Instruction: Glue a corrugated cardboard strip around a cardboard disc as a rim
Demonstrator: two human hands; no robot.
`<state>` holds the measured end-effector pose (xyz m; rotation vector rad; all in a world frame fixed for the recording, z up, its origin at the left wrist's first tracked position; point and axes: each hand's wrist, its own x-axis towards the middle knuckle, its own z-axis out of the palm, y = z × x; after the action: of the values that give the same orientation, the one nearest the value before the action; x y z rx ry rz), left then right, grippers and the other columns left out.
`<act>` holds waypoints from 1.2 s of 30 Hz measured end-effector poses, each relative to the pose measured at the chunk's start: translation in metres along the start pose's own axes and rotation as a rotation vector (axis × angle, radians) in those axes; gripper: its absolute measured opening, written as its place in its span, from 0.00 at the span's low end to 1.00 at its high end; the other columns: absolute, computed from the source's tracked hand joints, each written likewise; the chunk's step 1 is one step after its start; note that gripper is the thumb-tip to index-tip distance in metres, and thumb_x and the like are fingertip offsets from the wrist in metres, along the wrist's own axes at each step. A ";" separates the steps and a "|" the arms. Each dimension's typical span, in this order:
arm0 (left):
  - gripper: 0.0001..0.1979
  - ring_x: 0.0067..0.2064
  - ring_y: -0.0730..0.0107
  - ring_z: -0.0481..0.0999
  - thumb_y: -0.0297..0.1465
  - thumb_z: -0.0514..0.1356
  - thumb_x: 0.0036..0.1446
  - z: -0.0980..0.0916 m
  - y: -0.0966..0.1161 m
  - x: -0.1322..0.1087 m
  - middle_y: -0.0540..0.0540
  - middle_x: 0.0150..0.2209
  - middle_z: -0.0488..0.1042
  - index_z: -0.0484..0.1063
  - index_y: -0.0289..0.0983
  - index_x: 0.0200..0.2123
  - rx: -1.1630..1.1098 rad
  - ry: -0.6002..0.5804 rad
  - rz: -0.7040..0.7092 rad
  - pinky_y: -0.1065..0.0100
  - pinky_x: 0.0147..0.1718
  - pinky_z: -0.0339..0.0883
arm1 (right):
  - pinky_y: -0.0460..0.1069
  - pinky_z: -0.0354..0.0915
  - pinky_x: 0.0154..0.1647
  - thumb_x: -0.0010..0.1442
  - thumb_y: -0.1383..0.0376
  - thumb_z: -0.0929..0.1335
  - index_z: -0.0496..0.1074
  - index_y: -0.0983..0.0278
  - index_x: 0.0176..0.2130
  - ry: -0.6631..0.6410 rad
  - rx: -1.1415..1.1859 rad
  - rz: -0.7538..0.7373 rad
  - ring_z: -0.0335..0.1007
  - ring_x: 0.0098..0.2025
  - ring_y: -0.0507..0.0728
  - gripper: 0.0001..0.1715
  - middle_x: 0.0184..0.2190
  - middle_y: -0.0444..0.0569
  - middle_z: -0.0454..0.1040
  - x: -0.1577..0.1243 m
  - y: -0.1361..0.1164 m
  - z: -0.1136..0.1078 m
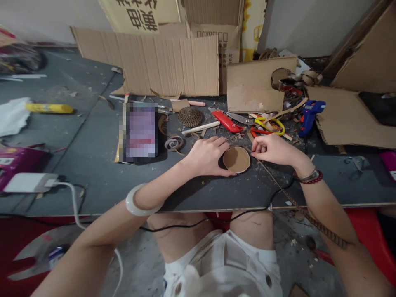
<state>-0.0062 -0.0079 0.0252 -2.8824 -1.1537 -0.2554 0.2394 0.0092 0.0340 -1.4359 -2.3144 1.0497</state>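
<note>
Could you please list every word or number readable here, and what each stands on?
Large black Chinese characters, upside down, on the yellow carton: too blurred to quote.
Small boxed characters on the brown carton: too small.
Phone screen: pixelated, unreadable.
Magenta box: white print too small.

One cardboard disc [236,160], one glue gun [310,117]

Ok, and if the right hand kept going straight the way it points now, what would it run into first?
The right hand points left, and its fingertips sit almost at the rim of the small cardboard disc, so that disc looks like the first thing, though depth is hard to judge here.
</note>
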 end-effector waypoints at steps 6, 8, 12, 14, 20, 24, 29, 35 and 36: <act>0.34 0.43 0.54 0.76 0.57 0.57 0.48 0.002 -0.005 0.000 0.40 0.44 0.75 0.71 0.34 0.45 0.031 0.024 -0.060 0.63 0.32 0.65 | 0.47 0.62 0.27 0.51 0.66 0.69 0.69 0.64 0.29 0.082 0.013 -0.003 0.66 0.25 0.51 0.04 0.22 0.44 0.71 0.000 -0.001 0.001; 0.33 0.44 0.54 0.76 0.56 0.57 0.49 0.002 -0.007 0.000 0.40 0.46 0.75 0.71 0.34 0.46 0.034 0.019 -0.062 0.63 0.33 0.66 | 0.47 0.62 0.28 0.50 0.66 0.69 0.68 0.64 0.29 0.109 0.011 -0.008 0.66 0.25 0.51 0.04 0.23 0.45 0.72 0.001 -0.001 0.002; 0.34 0.44 0.53 0.75 0.56 0.57 0.50 0.001 -0.009 0.000 0.39 0.46 0.74 0.70 0.36 0.50 0.045 0.014 -0.066 0.63 0.34 0.65 | 0.47 0.62 0.28 0.51 0.66 0.69 0.68 0.63 0.29 0.109 -0.008 -0.004 0.67 0.25 0.51 0.04 0.23 0.45 0.72 0.002 -0.001 0.004; 0.34 0.44 0.54 0.75 0.55 0.57 0.52 0.001 -0.009 0.000 0.40 0.46 0.74 0.68 0.38 0.54 0.048 0.009 -0.049 0.63 0.35 0.64 | 0.47 0.62 0.28 0.51 0.66 0.68 0.67 0.63 0.29 0.111 -0.020 -0.003 0.66 0.25 0.51 0.04 0.23 0.45 0.72 0.002 -0.002 0.005; 0.29 0.43 0.57 0.73 0.51 0.54 0.57 0.001 -0.011 0.000 0.41 0.47 0.71 0.68 0.44 0.57 0.028 -0.030 0.033 0.63 0.37 0.65 | 0.47 0.62 0.28 0.51 0.66 0.68 0.67 0.63 0.29 0.113 -0.012 -0.006 0.68 0.25 0.51 0.04 0.22 0.45 0.73 0.004 -0.001 0.007; 0.29 0.44 0.57 0.72 0.52 0.54 0.57 0.002 -0.013 0.000 0.40 0.47 0.70 0.69 0.42 0.55 0.006 -0.034 0.043 0.61 0.40 0.65 | 0.46 0.62 0.27 0.50 0.68 0.68 0.68 0.63 0.29 0.132 -0.005 0.013 0.69 0.26 0.51 0.03 0.23 0.45 0.74 0.004 0.000 0.006; 0.29 0.44 0.56 0.72 0.52 0.53 0.58 0.003 -0.012 0.001 0.39 0.46 0.70 0.70 0.40 0.55 -0.009 -0.023 0.045 0.60 0.40 0.65 | 0.47 0.63 0.28 0.49 0.68 0.68 0.68 0.63 0.28 0.130 0.011 0.024 0.70 0.26 0.52 0.03 0.23 0.46 0.74 0.003 0.000 0.005; 0.28 0.42 0.57 0.73 0.52 0.53 0.58 0.004 -0.011 0.001 0.40 0.45 0.71 0.71 0.41 0.54 0.004 -0.020 0.033 0.61 0.38 0.65 | 0.47 0.64 0.28 0.49 0.67 0.69 0.67 0.63 0.28 0.076 0.045 0.043 0.70 0.26 0.53 0.05 0.23 0.45 0.74 0.003 0.000 0.006; 0.28 0.42 0.57 0.73 0.51 0.54 0.58 0.005 -0.011 0.001 0.40 0.46 0.71 0.71 0.41 0.54 0.000 -0.017 0.034 0.61 0.38 0.66 | 0.48 0.64 0.28 0.49 0.67 0.69 0.67 0.63 0.28 0.071 0.051 0.044 0.70 0.26 0.53 0.05 0.23 0.46 0.74 0.003 0.000 0.007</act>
<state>-0.0125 0.0006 0.0203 -2.9073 -1.1061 -0.2306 0.2343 0.0087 0.0283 -1.4866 -2.2009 1.0441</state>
